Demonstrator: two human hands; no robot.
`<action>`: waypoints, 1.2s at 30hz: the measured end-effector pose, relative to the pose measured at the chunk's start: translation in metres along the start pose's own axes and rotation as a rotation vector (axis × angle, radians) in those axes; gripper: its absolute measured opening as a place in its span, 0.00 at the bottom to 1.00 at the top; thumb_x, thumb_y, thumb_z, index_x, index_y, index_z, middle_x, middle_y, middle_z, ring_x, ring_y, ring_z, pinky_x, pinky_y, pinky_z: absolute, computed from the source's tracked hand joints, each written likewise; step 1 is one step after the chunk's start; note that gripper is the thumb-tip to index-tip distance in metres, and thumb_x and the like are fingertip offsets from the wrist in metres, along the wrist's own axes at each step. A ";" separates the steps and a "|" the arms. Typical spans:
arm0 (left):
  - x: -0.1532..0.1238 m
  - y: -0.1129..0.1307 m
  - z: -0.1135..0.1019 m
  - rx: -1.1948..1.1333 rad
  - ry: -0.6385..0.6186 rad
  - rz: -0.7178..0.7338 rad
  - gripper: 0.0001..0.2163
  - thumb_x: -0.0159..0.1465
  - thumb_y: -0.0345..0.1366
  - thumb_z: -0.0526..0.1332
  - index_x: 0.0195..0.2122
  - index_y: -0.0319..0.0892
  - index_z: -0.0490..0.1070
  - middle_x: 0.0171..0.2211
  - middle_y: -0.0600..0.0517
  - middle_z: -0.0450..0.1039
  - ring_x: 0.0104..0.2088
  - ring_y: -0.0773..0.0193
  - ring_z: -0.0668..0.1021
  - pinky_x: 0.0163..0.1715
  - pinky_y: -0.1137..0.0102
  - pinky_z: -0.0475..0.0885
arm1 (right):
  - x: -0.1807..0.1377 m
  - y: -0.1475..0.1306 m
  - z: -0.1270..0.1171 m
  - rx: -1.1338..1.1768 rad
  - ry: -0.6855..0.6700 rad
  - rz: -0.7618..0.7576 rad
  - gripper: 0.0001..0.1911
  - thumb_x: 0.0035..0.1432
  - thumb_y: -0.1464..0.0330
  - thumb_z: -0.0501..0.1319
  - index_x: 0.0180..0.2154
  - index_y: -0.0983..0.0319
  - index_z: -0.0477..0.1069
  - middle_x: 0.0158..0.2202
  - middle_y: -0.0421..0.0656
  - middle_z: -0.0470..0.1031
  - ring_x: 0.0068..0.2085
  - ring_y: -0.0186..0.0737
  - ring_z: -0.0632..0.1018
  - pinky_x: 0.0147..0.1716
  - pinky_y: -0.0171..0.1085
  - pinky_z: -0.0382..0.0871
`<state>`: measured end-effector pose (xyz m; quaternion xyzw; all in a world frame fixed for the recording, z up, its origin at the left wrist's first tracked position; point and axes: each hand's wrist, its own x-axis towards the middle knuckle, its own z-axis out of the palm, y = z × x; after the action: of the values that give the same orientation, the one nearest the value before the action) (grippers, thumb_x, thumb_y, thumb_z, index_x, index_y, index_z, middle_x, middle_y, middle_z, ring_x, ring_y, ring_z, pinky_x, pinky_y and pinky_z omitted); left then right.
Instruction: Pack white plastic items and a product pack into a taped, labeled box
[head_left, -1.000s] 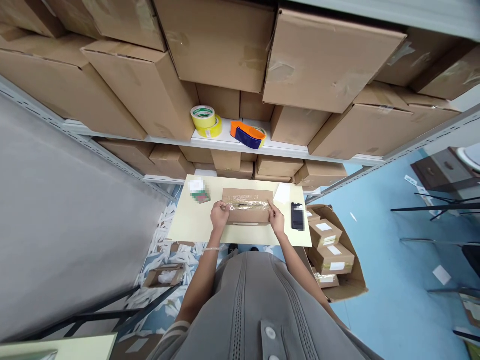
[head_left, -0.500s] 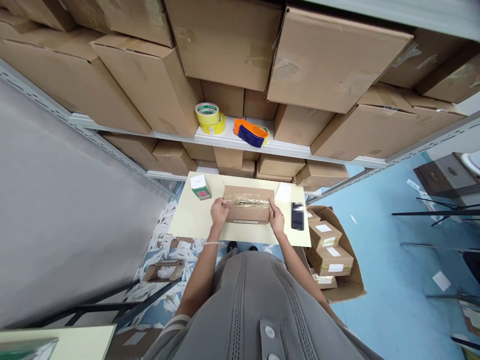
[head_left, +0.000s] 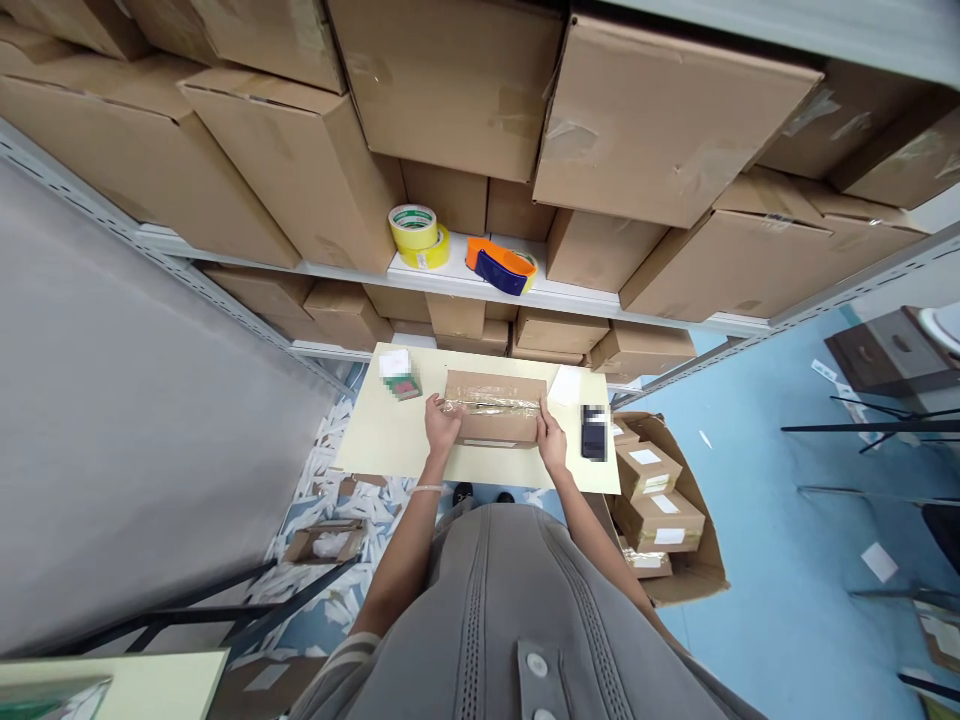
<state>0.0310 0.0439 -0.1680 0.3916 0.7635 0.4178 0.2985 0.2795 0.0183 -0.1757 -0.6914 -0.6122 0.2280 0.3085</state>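
Observation:
A brown cardboard box [head_left: 495, 428] lies on the pale yellow table [head_left: 390, 440], with shiny clear tape along its top. My left hand [head_left: 442, 424] grips the box's left end, its thumb on the top near the tape. At the opposite end, my right hand [head_left: 551, 437] is closed round the edge, thumb on top and fingers down the side. A small white and green box [head_left: 401, 374] stands beyond my left hand. To the right of my right hand lies a dark phone [head_left: 594, 436], and a white sheet of paper [head_left: 565, 386] is behind it.
Shelves of cardboard boxes [head_left: 675, 120] rise behind the table. Yellow tape rolls [head_left: 417, 236] and an orange and blue tape dispenser [head_left: 501, 266] sit on the shelf edge. A large open carton [head_left: 709, 560] holding several packed boxes stands at right. Paper scraps [head_left: 375, 520] litter the floor at left.
My left hand has shifted from pinching at the tape's left end to gripping the box's end, thumb on top. My right hand and the box stay nearly in place.

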 end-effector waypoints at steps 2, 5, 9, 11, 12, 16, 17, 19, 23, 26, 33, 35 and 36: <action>-0.001 0.002 0.003 0.033 0.001 -0.016 0.26 0.55 0.37 0.67 0.53 0.43 0.61 0.49 0.45 0.74 0.52 0.55 0.77 0.52 0.59 0.70 | 0.000 0.000 -0.001 0.000 -0.011 0.006 0.27 0.68 0.62 0.45 0.66 0.58 0.58 0.56 0.48 0.74 0.53 0.44 0.76 0.50 0.38 0.69; 0.001 0.001 0.002 0.056 -0.005 -0.034 0.23 0.58 0.36 0.64 0.54 0.42 0.61 0.48 0.44 0.74 0.49 0.56 0.78 0.51 0.60 0.71 | 0.000 -0.001 -0.002 -0.002 -0.029 0.018 0.27 0.68 0.63 0.45 0.66 0.58 0.57 0.56 0.48 0.75 0.52 0.45 0.77 0.49 0.39 0.70; 0.004 -0.001 -0.007 0.073 -0.061 0.006 0.20 0.61 0.35 0.61 0.54 0.42 0.62 0.49 0.44 0.74 0.48 0.57 0.78 0.51 0.61 0.72 | 0.000 -0.001 -0.002 -0.001 -0.021 0.018 0.27 0.68 0.63 0.45 0.66 0.58 0.58 0.56 0.48 0.75 0.52 0.45 0.77 0.49 0.39 0.70; 0.002 0.002 -0.011 0.099 -0.072 0.062 0.20 0.63 0.34 0.59 0.57 0.41 0.62 0.53 0.41 0.72 0.50 0.56 0.77 0.52 0.60 0.71 | 0.000 -0.001 -0.003 0.006 -0.015 0.006 0.27 0.68 0.62 0.45 0.66 0.58 0.58 0.56 0.48 0.74 0.52 0.45 0.76 0.49 0.38 0.70; -0.001 0.005 -0.012 0.135 -0.059 0.116 0.21 0.64 0.32 0.57 0.58 0.40 0.61 0.56 0.39 0.69 0.54 0.54 0.75 0.55 0.58 0.70 | 0.000 -0.001 -0.003 0.008 -0.013 -0.001 0.27 0.68 0.62 0.45 0.66 0.58 0.58 0.56 0.48 0.74 0.52 0.44 0.76 0.49 0.38 0.69; -0.023 0.023 -0.004 0.415 -0.081 0.492 0.25 0.66 0.32 0.51 0.65 0.40 0.57 0.68 0.39 0.53 0.69 0.48 0.53 0.67 0.46 0.46 | -0.001 -0.001 -0.002 -0.005 -0.008 -0.001 0.28 0.68 0.61 0.44 0.66 0.58 0.58 0.55 0.49 0.75 0.52 0.45 0.76 0.49 0.39 0.70; -0.029 0.026 0.001 0.476 -0.166 0.588 0.26 0.66 0.34 0.52 0.66 0.41 0.55 0.69 0.41 0.51 0.70 0.49 0.50 0.68 0.46 0.41 | -0.001 -0.002 -0.002 -0.014 -0.006 0.009 0.28 0.68 0.61 0.44 0.66 0.58 0.58 0.55 0.49 0.75 0.52 0.46 0.76 0.49 0.40 0.70; -0.039 0.028 0.011 0.573 -0.347 0.718 0.30 0.66 0.38 0.53 0.69 0.44 0.50 0.70 0.45 0.49 0.71 0.51 0.49 0.68 0.47 0.37 | -0.001 -0.003 -0.001 -0.035 0.002 0.029 0.28 0.68 0.61 0.43 0.66 0.58 0.58 0.55 0.49 0.74 0.51 0.47 0.76 0.49 0.41 0.70; -0.047 0.019 0.020 0.709 -0.454 0.747 0.35 0.65 0.46 0.54 0.71 0.42 0.43 0.70 0.45 0.47 0.71 0.52 0.49 0.69 0.49 0.38 | -0.001 -0.007 0.001 -0.132 0.001 0.067 0.28 0.68 0.61 0.42 0.66 0.56 0.59 0.61 0.52 0.67 0.55 0.50 0.74 0.53 0.47 0.68; -0.046 0.014 0.019 0.751 -0.440 0.760 0.37 0.65 0.49 0.55 0.71 0.41 0.43 0.70 0.44 0.47 0.71 0.51 0.49 0.69 0.50 0.39 | -0.001 -0.012 0.002 -0.242 0.025 0.014 0.28 0.68 0.62 0.44 0.66 0.58 0.59 0.68 0.55 0.54 0.64 0.56 0.65 0.60 0.54 0.59; -0.043 0.012 0.019 0.759 -0.416 0.791 0.41 0.63 0.53 0.58 0.71 0.42 0.43 0.70 0.44 0.46 0.71 0.51 0.49 0.68 0.47 0.40 | -0.007 -0.021 0.009 -0.321 -0.046 -0.197 0.28 0.70 0.58 0.42 0.68 0.52 0.52 0.72 0.46 0.43 0.71 0.52 0.47 0.65 0.62 0.43; -0.042 0.010 0.019 0.758 -0.416 0.795 0.41 0.62 0.53 0.59 0.71 0.42 0.43 0.70 0.44 0.46 0.71 0.51 0.49 0.68 0.47 0.40 | -0.009 -0.020 0.011 -0.308 -0.074 -0.213 0.28 0.70 0.57 0.41 0.68 0.53 0.53 0.72 0.45 0.41 0.71 0.51 0.46 0.65 0.61 0.45; -0.041 0.009 0.018 0.755 -0.418 0.795 0.41 0.62 0.53 0.59 0.71 0.42 0.43 0.70 0.44 0.46 0.71 0.51 0.48 0.68 0.47 0.40 | -0.009 -0.019 0.012 -0.294 -0.083 -0.222 0.28 0.70 0.56 0.42 0.68 0.54 0.54 0.73 0.44 0.39 0.71 0.51 0.45 0.65 0.60 0.47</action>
<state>0.0694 0.0199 -0.1634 0.8013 0.5789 0.1108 0.1026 0.2565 0.0120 -0.1717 -0.6474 -0.7236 0.1287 0.2019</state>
